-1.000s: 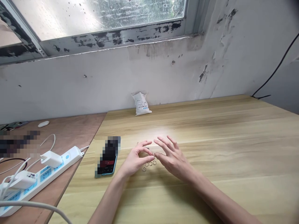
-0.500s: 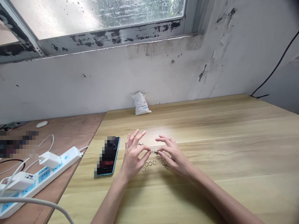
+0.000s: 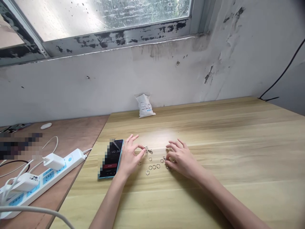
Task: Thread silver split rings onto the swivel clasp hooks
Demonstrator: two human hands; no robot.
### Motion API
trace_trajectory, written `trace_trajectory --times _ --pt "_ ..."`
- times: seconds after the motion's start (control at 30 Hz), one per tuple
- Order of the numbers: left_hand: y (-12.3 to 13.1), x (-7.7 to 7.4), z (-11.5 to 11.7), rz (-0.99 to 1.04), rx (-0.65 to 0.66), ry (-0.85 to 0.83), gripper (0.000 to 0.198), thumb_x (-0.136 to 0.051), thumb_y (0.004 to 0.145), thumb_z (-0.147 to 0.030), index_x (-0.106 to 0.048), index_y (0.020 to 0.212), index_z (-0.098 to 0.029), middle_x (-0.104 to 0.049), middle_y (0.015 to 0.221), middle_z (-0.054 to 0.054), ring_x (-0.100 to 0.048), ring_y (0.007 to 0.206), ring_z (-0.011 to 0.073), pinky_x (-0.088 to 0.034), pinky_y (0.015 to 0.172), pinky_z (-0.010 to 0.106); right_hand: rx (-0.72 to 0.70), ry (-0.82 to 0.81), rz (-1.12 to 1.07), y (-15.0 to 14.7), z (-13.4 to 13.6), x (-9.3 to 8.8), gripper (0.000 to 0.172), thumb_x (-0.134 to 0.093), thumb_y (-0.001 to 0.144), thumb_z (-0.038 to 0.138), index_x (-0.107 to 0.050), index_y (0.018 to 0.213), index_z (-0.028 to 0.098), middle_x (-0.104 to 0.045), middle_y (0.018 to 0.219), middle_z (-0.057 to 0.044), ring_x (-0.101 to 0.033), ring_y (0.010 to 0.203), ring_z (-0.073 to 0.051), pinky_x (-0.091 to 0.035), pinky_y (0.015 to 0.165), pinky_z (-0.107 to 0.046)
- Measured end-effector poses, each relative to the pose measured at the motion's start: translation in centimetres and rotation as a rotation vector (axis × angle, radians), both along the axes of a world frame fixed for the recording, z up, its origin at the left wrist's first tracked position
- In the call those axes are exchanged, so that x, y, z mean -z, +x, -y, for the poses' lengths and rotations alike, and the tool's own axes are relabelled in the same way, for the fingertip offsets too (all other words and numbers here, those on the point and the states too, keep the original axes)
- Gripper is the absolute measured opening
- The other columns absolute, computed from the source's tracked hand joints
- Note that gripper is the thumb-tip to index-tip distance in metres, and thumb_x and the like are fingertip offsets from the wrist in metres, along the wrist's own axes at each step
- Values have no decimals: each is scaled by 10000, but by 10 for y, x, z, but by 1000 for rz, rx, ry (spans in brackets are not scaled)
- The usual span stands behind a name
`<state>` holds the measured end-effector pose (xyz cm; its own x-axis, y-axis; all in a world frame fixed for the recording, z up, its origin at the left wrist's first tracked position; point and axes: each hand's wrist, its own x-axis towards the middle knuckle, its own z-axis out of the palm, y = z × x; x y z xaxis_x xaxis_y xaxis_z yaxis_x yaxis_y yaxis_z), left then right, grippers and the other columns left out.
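While both bare hands hovered over the pale wood-grain tabletop [image 3: 228,136] — the left hand [image 3: 130,156] half open beside a small silver clasp [image 3: 147,149], the right hand [image 3: 179,157] curled over more silver clasps [image 3: 168,167], any grip unclear — thin gold-toned metal rings [image 3: 152,167] lay flat between them, seemingly light, stiff and slippery, best pinched by the edge.

Glossy metal rings [image 3: 154,166], apparently steel; smooth, matt wooden tabletop [image 3: 214,133]
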<state>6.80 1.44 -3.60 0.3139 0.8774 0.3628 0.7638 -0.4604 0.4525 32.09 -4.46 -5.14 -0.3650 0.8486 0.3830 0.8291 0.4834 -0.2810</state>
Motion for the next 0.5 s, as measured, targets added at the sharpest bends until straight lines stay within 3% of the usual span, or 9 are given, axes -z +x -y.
trace_trajectory --times 0.2,0.3,0.4,0.5 --pt "3 -2 5 -48 63 -82 97 -633 852 -275 -683 786 -224 -559 1343 77 -365 1373 321 -346 1072 570 19 53 43 -2 -4 5 134 -679 831 216 -686 697 225 -678 1023 -26 -528 1152 -255 -314 1091 -512" --pt "4 -5 8 -77 177 -89 119 -639 858 -304 -683 778 -228 -561 1333 68 -380 1359 302 -361 1076 539 20 80 84 -2 -6 4 158 -645 843 190 -681 691 215 -680 970 -33 -546 1101 -245 -330 1077 -481" --pt "8 -6 11 -140 279 -77 80 -706 811 -308 -694 779 -236 -565 1328 61 -400 1339 306 -372 1067 535 4 86 94 -2 -5 1 166 -641 859 215 -678 698 213 -671 922 -38 -558 1035 -227 -359 1043 -437" --pt "13 -3 14 -194 301 -36 58 -735 784 -278 -700 771 -233 -579 1310 65 -425 1317 316 -382 1053 541 4 87 100 -2 -4 -1 159 -648 868 241 -683 715 216 -667 910 -35 -558 1005 -217 -367 1022 -415"
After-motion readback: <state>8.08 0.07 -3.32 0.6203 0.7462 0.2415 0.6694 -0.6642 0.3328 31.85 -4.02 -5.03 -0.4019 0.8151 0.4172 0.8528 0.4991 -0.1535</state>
